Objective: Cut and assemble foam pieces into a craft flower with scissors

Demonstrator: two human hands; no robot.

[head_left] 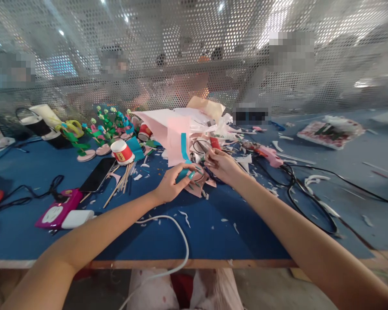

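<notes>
Since only the head view exists, one pass.

Left hand (pixel 177 181), centre of frame: fingers curled, thumb and forefinger pinched on a small paper piece (pixel 198 186), pink with teal bits, held just above the blue table (pixel 213 224). Right hand (pixel 223 165), just right of it: fingertips drawn together at the same piece. Can't tell whether they grip it or only touch. The piece sits between the two hands, in front of the paper heap (pixel 220 125).

Judgement: the step in hand is fine fingertip work on that piece. The next move calls for a steady left pinch and small right-hand motion, because the piece looks flimsy.

Counts:
- paper cups: 2, front cup (pixel 122 152) left of centre, rear cup (pixel 145 131) behind it
- big pink sheet (pixel 176 140): 1, standing behind the hands
- phone (pixel 97 174): 1, left of centre
- pink gadget (pixel 53 214): 1, lower left, touching a white block (pixel 78 218)
- white cable (pixel 181 234): 1, looping off the near edge
- wooden sticks (pixel 119 184): a bundle, count unreadable
- black cables (pixel 297 189): tangled at right, count unclear
</notes>
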